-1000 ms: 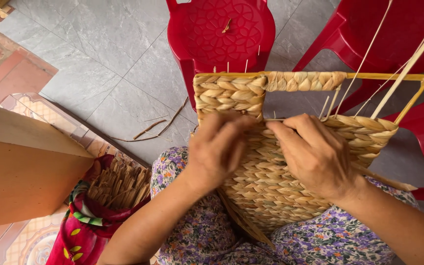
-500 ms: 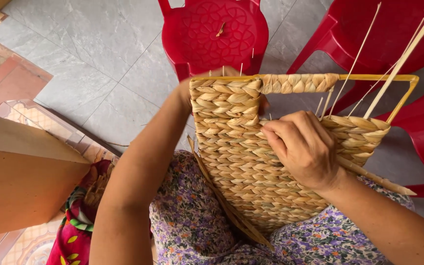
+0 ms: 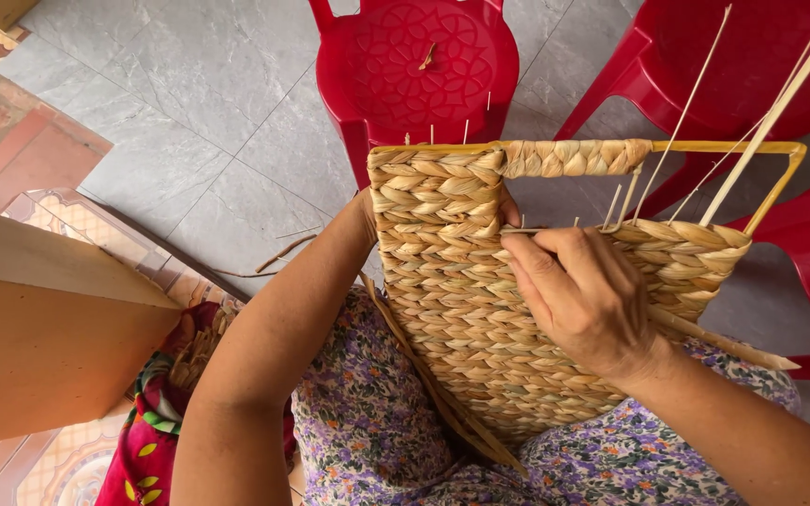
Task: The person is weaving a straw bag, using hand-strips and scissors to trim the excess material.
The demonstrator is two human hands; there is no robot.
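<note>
Lap: the woven panel (image 3: 461, 309) leans on the person's flowered dress (image 3: 367, 431), its lower edge near the body, its long axis running away toward the yellow frame bar (image 3: 733, 147) at the top.
Right hand (image 3: 583, 300): lies on the front of the weave, right of centre; its grip is pressed together, pinching a thin flat strand (image 3: 517, 230) at the working row.
Strand direction: it runs leftward from the fingertips, along the row, across the panel's long axis.
Left hand: reaches round the panel's left edge and is hidden behind it; whether its grip is spread or closed cannot be told.
Nearer hand: the right, already on the strand.
Upright stakes (image 3: 682, 122): rise past the frame, right of the grip.
Beyond: red plastic chair (image 3: 414, 66) on grey floor tiles (image 3: 189, 112).
</note>
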